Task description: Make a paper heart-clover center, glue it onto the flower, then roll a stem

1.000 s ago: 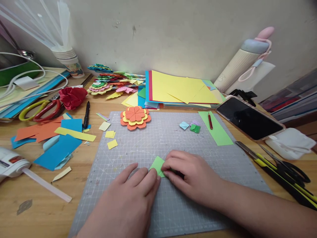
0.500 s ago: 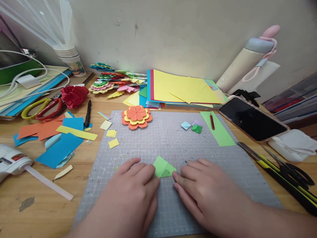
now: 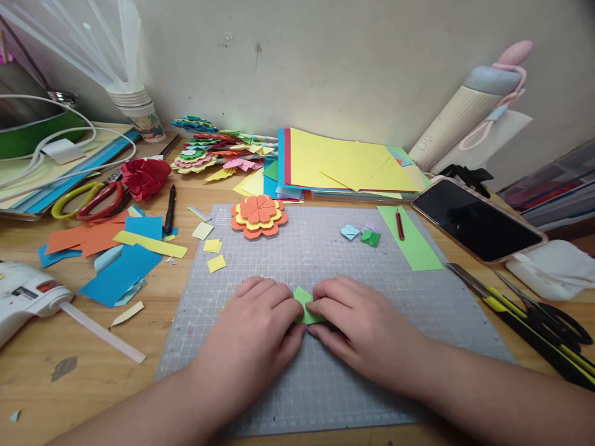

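Note:
A small folded piece of green paper [image 3: 304, 302] lies low on the grey cutting mat [image 3: 279, 396], partly covered by my fingers. My left hand [image 3: 255, 325] is closed on its left edge, thumb and forefinger pinching there. From the other side my right hand [image 3: 357, 322] pinches the right part of the same paper, fingers curled over it. Beyond the hands sits a layered orange and yellow paper flower [image 3: 259, 214]. Small blue, purple and green folded pieces [image 3: 370, 237] lie right of the mat's middle. A red pencil [image 3: 400, 224] rests on a green paper strip [image 3: 413, 244].
At left are a glue gun [image 3: 35, 300], coloured paper scraps [image 3: 118, 275], a black pen [image 3: 170, 210] and scissors [image 3: 100, 201]. Stacked paper [image 3: 344, 161] lies along the wall. A phone [image 3: 478, 217], a cutter knife [image 3: 520, 322] and black scissors [image 3: 558, 322] are at right.
My right hand has moved left, closer to my left hand, and now covers the green paper's right part. Less of the paper shows. The whole view has shifted slightly.

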`<action>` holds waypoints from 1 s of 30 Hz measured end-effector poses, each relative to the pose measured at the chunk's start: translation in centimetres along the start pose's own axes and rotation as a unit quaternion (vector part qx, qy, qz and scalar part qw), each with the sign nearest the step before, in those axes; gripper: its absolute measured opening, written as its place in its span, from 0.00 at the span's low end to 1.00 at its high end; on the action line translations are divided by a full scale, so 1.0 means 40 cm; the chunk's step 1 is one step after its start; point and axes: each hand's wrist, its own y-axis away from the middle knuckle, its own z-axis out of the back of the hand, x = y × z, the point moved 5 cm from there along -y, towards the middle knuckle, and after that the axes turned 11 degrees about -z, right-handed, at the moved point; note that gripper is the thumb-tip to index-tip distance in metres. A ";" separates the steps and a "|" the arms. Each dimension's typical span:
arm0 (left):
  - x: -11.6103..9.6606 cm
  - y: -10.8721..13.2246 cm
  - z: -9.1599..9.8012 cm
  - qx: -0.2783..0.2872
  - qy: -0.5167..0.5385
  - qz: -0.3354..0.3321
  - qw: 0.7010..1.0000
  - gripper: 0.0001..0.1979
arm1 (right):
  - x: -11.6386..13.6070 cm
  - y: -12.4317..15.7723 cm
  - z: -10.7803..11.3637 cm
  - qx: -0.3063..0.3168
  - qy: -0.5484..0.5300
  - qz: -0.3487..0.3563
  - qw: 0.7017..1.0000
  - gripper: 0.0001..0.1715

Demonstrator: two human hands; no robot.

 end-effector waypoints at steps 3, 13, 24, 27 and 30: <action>-0.003 0.002 0.010 -0.027 -0.006 -0.011 1.000 0.10 | 0.001 0.001 0.005 -0.033 0.023 0.029 0.999 0.11; -0.027 0.005 0.053 -0.100 0.018 -0.118 0.988 0.07 | 0.003 0.003 0.035 -0.112 -0.030 0.050 0.992 0.12; -0.025 0.005 0.006 -0.010 -0.015 -0.096 0.995 0.10 | 0.002 0.001 0.012 -0.016 -0.005 0.060 0.998 0.14; -0.023 0.011 0.011 0.014 -0.018 -0.101 0.995 0.10 | 0.010 0.012 0.024 -0.003 0.015 0.074 0.997 0.15; -0.015 0.013 0.022 0.032 -0.047 -0.110 0.992 0.09 | 0.017 0.022 0.031 0.001 0.038 0.081 0.996 0.16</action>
